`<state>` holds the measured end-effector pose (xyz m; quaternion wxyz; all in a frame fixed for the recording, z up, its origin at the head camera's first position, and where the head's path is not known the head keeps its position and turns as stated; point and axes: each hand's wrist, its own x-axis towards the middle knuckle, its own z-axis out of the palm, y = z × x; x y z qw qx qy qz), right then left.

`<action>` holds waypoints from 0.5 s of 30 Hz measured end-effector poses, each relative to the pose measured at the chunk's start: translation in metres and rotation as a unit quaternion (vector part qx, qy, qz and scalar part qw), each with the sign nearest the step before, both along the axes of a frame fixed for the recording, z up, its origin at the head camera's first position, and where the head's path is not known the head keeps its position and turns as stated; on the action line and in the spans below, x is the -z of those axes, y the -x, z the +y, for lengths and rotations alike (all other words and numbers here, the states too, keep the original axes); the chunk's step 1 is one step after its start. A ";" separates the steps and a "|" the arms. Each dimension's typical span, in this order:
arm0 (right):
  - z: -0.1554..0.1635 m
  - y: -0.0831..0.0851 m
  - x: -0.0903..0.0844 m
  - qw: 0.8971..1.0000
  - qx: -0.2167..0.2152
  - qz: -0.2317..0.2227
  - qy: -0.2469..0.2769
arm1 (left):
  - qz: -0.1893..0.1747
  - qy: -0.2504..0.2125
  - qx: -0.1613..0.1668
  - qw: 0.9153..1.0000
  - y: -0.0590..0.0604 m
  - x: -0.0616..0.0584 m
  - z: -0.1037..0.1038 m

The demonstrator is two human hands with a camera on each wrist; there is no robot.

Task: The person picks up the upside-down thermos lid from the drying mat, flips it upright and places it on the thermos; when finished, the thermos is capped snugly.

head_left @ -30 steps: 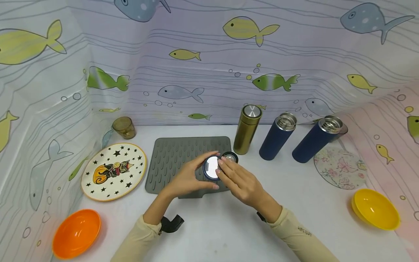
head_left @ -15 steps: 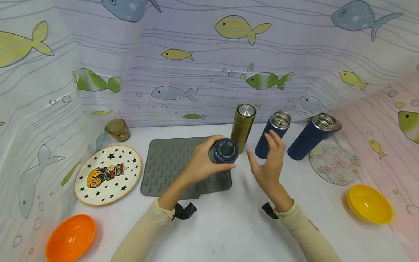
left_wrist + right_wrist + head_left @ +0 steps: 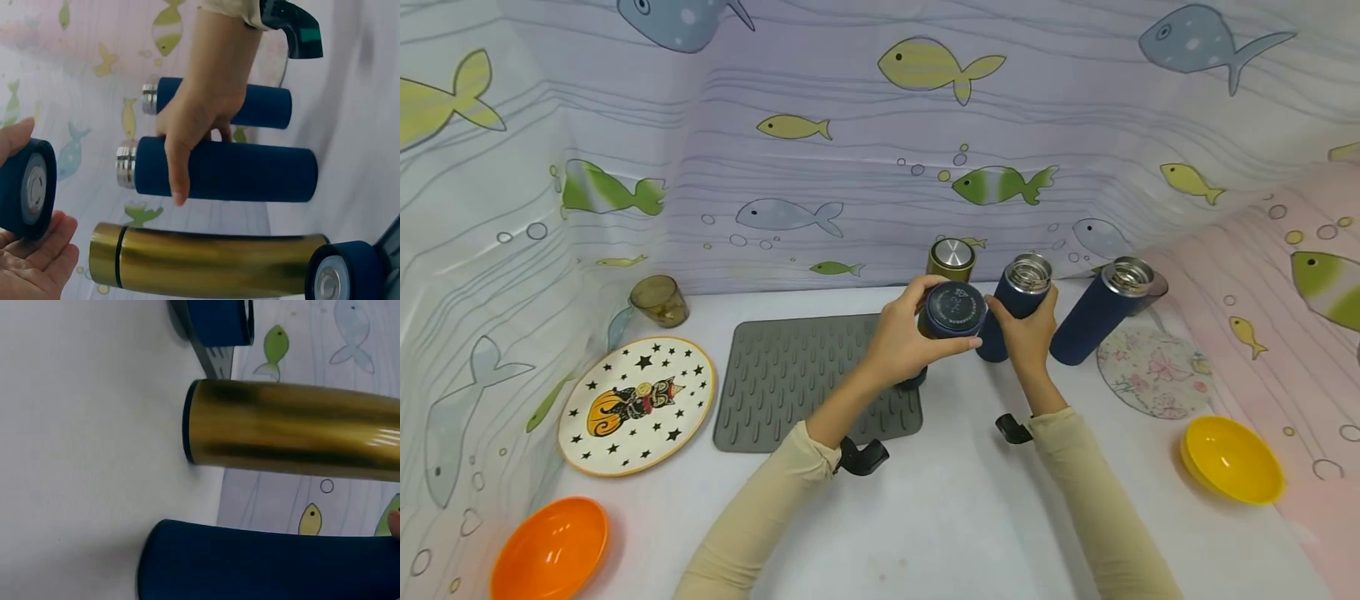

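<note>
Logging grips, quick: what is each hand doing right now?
Left hand: holds a blue lid.
Right hand: grips the nearer blue flask.

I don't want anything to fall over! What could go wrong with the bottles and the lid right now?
The left hand holds the blue lid in the air, so it might slip and drop. The right hand grips an open blue bottle standing close to the gold bottle and another blue bottle; a bump could knock one over.
</note>
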<state>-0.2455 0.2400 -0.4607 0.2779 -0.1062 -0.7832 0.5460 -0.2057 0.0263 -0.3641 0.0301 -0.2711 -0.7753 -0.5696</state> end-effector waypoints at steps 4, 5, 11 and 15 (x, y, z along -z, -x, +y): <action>-0.007 -0.007 0.001 1.000 0.001 0.008 0.005 | 0.004 -0.010 -0.001 1.000 0.001 0.002 0.002; -0.010 -0.010 0.000 1.000 -0.001 0.014 0.003 | 0.005 -0.013 -0.004 1.000 0.001 0.002 0.002; -0.033 -0.047 -0.010 0.998 -0.054 0.039 0.005 | 0.004 -0.035 -0.004 0.999 0.000 -0.002 0.003; -0.048 -0.070 -0.013 0.996 -0.080 0.032 0.004 | -0.006 -0.039 0.017 0.999 -0.003 -0.005 0.007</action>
